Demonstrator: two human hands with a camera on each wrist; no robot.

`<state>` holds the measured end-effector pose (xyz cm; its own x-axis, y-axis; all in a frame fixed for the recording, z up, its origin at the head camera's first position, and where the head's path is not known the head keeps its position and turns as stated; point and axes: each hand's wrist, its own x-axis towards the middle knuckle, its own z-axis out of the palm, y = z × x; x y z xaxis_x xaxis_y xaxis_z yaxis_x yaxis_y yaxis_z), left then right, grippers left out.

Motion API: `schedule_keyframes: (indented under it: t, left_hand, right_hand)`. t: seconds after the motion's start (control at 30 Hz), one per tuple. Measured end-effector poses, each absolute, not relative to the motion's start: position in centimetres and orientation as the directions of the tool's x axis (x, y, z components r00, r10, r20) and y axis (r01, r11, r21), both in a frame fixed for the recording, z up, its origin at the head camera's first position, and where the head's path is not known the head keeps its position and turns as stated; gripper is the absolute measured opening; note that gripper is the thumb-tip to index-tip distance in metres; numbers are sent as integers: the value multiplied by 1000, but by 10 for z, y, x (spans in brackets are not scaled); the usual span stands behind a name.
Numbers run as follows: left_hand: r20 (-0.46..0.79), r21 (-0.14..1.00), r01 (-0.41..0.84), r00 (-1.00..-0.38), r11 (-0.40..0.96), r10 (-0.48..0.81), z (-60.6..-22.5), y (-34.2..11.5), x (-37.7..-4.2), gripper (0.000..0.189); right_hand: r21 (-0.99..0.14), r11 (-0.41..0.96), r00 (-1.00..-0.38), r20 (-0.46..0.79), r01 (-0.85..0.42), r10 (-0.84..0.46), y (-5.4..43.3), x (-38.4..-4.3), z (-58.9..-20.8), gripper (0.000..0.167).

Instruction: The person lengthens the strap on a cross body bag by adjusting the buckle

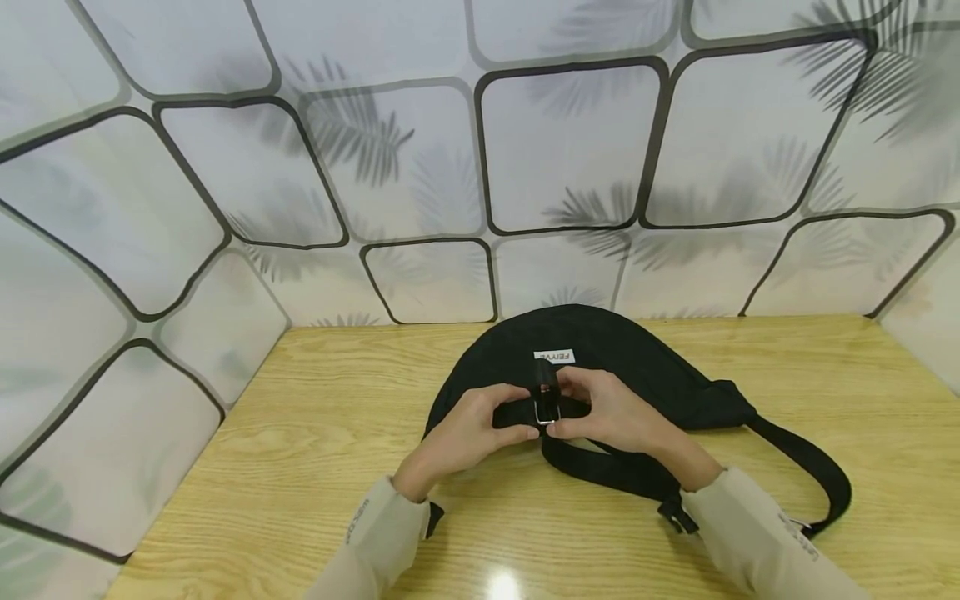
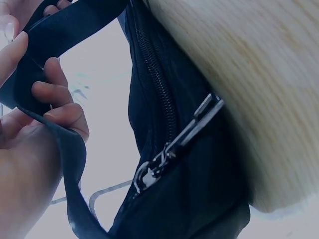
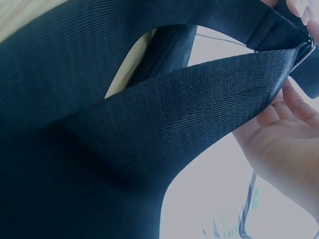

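Note:
A black crescent-shaped bag [image 1: 622, 358] with a small white label [image 1: 554, 357] lies on the table, its curved edge away from me. Above its near edge, both hands hold its black webbing strap at a silver metal buckle [image 1: 547, 414]. My left hand [image 1: 467, 425] pinches the strap on the buckle's left side. From the right, my right hand [image 1: 611, 408] pinches it, thumb at the buckle's frame. A short strap loop [image 1: 546, 379] stands up through the buckle. The left wrist view shows the bag's zipper [image 2: 155, 82] and its metal pull [image 2: 192, 127]; the right wrist view shows the strap [image 3: 194, 104] folded back.
The strap's far part [image 1: 821, 467] curves over the wooden table [image 1: 337, 400] on the right, partly behind the right sleeve [image 1: 765, 533]. Small black pieces [image 1: 678, 515] show beside both sleeves. A patterned wall covering [image 1: 420, 158] stands behind the table and at its sides.

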<state>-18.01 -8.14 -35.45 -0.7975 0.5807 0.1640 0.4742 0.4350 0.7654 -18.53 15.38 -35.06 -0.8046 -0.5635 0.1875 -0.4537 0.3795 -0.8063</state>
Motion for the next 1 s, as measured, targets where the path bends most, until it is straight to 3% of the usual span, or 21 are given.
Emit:
schedule_keyframes:
  t: [1.0]
  left_hand:
    - [206, 715, 525, -789, 462, 578, -359, -106, -177, 39]
  right_hand:
    - [-782, 442, -834, 172, -439, -524, 185, -178, -350, 43]
